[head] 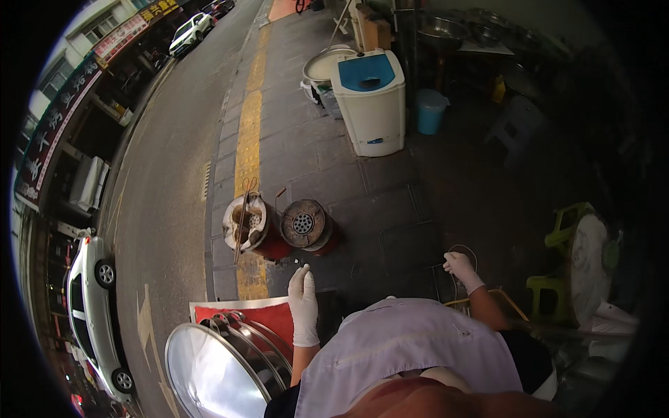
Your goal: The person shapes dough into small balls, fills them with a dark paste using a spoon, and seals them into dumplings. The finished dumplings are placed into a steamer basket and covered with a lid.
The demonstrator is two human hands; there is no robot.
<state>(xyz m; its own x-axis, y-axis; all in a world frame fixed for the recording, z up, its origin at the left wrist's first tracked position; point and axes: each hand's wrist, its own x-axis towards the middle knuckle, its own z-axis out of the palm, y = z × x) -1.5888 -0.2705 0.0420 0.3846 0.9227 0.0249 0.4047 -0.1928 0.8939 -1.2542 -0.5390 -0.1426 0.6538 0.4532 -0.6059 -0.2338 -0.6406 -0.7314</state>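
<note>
My left hand [303, 308], in a white glove, reaches forward with its fingers extended and nothing visible in them. Beside its forearm stands a stack of shiny round metal pots or steamer tiers with a domed lid [214, 371]. My right hand [462, 269], also gloved, is out to the right with curled fingers. A thin wire loop [476, 261] shows around that hand; whether it is gripped is unclear. On the pavement ahead stand two red cylindrical coal stoves: one has a pale, worn lining [229, 230] with metal tongs [241, 224] across it, the other a perforated top [303, 223].
A white washer or spin-dryer [372, 123] with a blue lid stands ahead, beside a large pot of pale contents [329, 65] and a blue bucket [431, 112]. Green stools [549, 300] and a round table [590, 266] are right. A silver car [83, 308] is across the road.
</note>
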